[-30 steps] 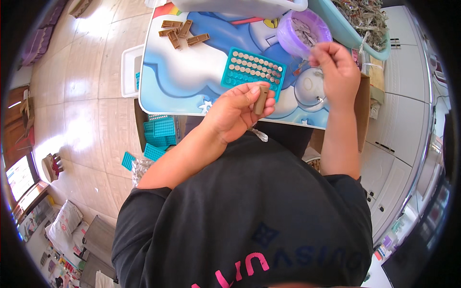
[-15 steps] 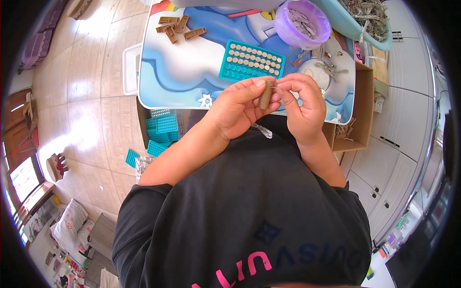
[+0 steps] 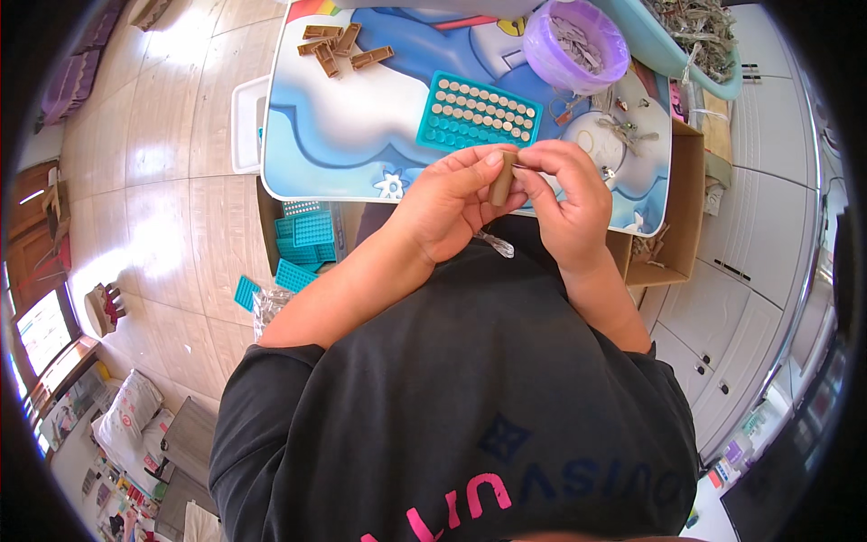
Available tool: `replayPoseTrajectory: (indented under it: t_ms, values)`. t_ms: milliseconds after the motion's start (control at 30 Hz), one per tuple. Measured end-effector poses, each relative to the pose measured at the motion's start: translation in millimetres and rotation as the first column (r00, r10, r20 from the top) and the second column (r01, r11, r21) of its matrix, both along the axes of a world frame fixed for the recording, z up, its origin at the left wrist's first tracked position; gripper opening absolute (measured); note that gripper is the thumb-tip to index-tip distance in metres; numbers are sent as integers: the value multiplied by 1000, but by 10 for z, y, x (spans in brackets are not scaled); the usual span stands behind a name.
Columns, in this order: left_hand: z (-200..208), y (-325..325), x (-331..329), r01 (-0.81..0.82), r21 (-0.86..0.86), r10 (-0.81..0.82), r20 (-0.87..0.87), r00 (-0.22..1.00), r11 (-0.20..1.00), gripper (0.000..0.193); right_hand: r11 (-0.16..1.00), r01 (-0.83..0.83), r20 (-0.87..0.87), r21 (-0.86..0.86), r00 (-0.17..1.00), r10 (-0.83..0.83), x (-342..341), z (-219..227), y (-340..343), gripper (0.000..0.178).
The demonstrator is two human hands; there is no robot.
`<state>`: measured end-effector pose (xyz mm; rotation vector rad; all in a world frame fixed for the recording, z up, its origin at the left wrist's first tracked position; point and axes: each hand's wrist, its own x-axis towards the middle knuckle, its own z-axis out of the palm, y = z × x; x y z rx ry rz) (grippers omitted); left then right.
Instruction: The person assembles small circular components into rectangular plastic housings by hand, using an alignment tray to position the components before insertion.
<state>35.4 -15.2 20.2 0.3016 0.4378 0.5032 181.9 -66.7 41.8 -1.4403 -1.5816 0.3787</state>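
My left hand (image 3: 441, 203) is closed round a brown plastic casing (image 3: 500, 185), which stands nearly upright between thumb and fingers. My right hand (image 3: 573, 194) pinches a thin wire (image 3: 519, 166) against the casing's upper right side; the fingertips hide most of it. Below the left palm hangs a clear, shiny strand (image 3: 495, 244), its upper end hidden. Just beyond both hands lies a teal tray (image 3: 436, 135) with rows of round silver button cells, its nearer left pockets unfilled. More brown casings (image 3: 371, 58) lie loose at the table's far left.
A lined purple tub (image 3: 533, 59) with grey pieces stands at the far right of the cartoon-print table (image 3: 352, 126). Behind it is a light-blue basin (image 3: 664, 63) of wire bundles. Small wired parts (image 3: 623, 134) lie at right. Teal trays (image 3: 312, 228) fill a box below left; a cardboard box (image 3: 682, 199) stands right.
The right fingertips have closed in on the casing, so less of the thin wire shows. The left hand keeps its hold. The whole view has shifted slightly.
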Motion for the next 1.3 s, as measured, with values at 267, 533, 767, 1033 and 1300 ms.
replayPoseTrajectory:
  t_ms: [267, 533, 767, 1033, 1300]
  values:
    - [2, -19, 26, -16, -24, 16, -18, 1000, 1000, 33, 998, 11, 51, 61, 999, -14, 16, -12, -14, 10]
    - [-6, 30, -8, -5, 57, 11, -99, 995, 998, 31, 998, 6, 109, 56, 994, -12, 17, -49, 18, 9]
    - [46, 51, 36, -159, -16, 150, -246, 958, 987, 30, 992, 69, 111, -103, 992, -58, 27, 28, -36, 22]
    - [108, 0, 68, -225, 128, 255, -319, 913, 966, 20, 991, 77, 284, -112, 958, -42, -49, -58, -87, 21]
    - [-2, -39, 92, -188, 440, 341, -300, 891, 878, 20, 986, 23, -140, -163, 989, -46, 3, -200, -94, 13]
